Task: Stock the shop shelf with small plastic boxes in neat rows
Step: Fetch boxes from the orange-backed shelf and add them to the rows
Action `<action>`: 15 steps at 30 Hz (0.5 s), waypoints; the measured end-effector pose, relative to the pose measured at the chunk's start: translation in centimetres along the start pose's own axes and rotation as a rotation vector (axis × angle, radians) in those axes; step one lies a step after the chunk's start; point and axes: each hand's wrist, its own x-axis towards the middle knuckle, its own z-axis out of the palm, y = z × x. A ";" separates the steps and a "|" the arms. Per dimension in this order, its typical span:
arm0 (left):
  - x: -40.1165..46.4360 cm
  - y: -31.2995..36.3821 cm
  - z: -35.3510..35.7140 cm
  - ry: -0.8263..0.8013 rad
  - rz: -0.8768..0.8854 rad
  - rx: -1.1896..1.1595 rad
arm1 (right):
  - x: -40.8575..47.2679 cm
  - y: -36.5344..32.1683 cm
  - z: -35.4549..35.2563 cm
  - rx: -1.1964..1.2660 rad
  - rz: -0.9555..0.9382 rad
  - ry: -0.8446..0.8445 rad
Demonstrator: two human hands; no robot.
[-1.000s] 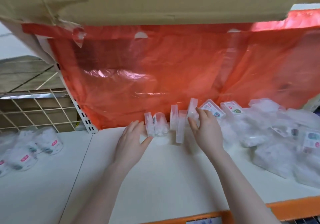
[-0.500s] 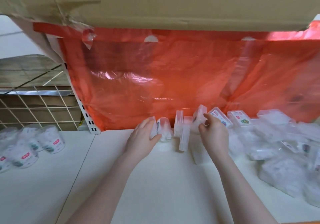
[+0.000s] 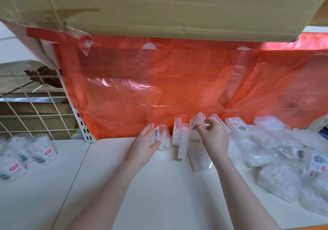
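Clear plastic box (image 3: 196,124) pinched by right hand (image 3: 213,137); left hand (image 3: 144,145) grips round tub (image 3: 162,138).

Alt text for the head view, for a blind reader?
Two bare hands stand small clear plastic boxes on a white shelf against a red plastic sheet: left hand grips one, right hand pinches another; more lie heaped right.

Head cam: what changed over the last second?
The left hand moved in and now holds the leftmost small box. The right hand lifted a labelled box off the row, pinching it. The upright boxes between them and the loose pile stayed put.
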 end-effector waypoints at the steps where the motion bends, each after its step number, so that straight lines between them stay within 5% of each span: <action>1: 0.0 -0.1 0.0 0.009 -0.002 -0.025 | -0.2 0.1 -0.1 0.011 0.001 -0.007; 15: -0.5 -0.3 1.4 0.105 0.062 -0.118 | -2.5 3.1 -0.5 -0.088 -0.038 0.029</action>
